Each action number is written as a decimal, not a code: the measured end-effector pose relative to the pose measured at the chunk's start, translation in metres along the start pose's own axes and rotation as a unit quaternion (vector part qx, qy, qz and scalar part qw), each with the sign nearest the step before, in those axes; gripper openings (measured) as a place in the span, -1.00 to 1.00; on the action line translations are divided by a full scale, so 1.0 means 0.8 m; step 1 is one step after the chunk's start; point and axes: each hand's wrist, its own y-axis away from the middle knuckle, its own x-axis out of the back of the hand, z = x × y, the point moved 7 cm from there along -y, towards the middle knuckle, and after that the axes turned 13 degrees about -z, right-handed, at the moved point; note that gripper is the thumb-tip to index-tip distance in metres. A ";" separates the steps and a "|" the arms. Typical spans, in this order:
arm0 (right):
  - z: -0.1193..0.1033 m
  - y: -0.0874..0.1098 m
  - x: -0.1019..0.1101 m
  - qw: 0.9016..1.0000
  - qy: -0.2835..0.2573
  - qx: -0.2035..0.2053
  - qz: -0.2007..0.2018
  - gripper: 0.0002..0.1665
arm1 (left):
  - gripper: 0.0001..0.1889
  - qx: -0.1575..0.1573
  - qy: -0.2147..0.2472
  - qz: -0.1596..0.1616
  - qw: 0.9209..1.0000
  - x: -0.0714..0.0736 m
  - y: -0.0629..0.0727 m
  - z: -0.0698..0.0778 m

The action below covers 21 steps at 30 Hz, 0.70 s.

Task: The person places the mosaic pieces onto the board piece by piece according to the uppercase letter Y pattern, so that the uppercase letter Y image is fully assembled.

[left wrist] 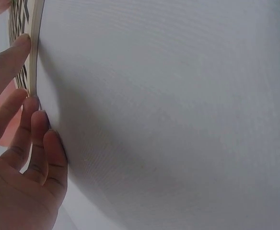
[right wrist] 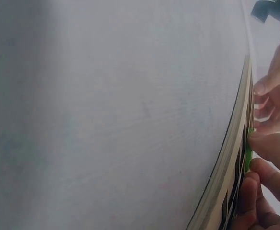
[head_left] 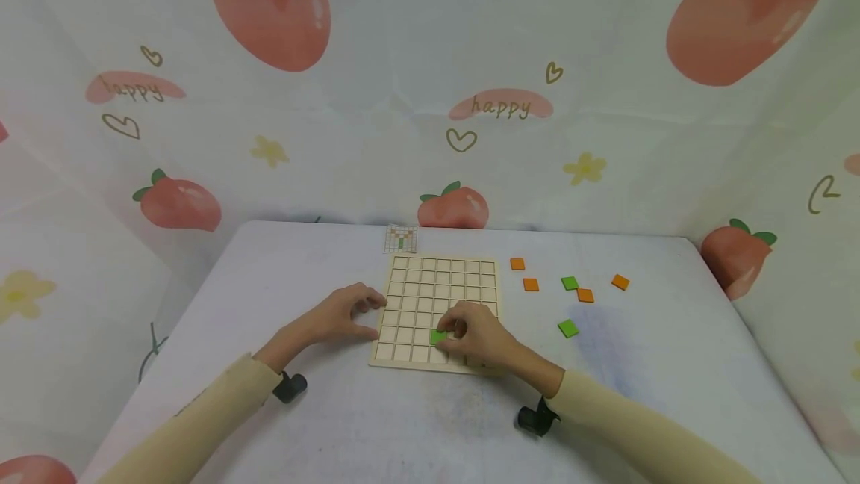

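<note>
A pale wooden grid board (head_left: 440, 368) lies on the white table. My right hand (head_left: 480, 334) is over its lower right part and pinches a green square tile (head_left: 438, 337) between thumb and fingers. In the right wrist view the green tile (right wrist: 249, 151) stands at the board's surface, with the fingertips at its sides. My left hand (head_left: 339, 314) is at the board's left edge, thumb and fingers spread apart. The left wrist view shows fingertips (left wrist: 29, 103) resting at the board's side (left wrist: 33, 62). Part of the grid is hidden under the right hand.
Right of the board lie loose orange tiles (head_left: 531, 284) and two green tiles (head_left: 568, 329). Behind the board's far left corner is a small pattern card (head_left: 401, 239). A fruit-printed cloth (head_left: 363, 95) hangs at the back.
</note>
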 end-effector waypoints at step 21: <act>-0.005 0.000 0.006 1.000 -0.019 0.017 -0.004 -0.83 | -0.45 -0.023 -0.007 0.007 1.000 0.001 -0.002 0.001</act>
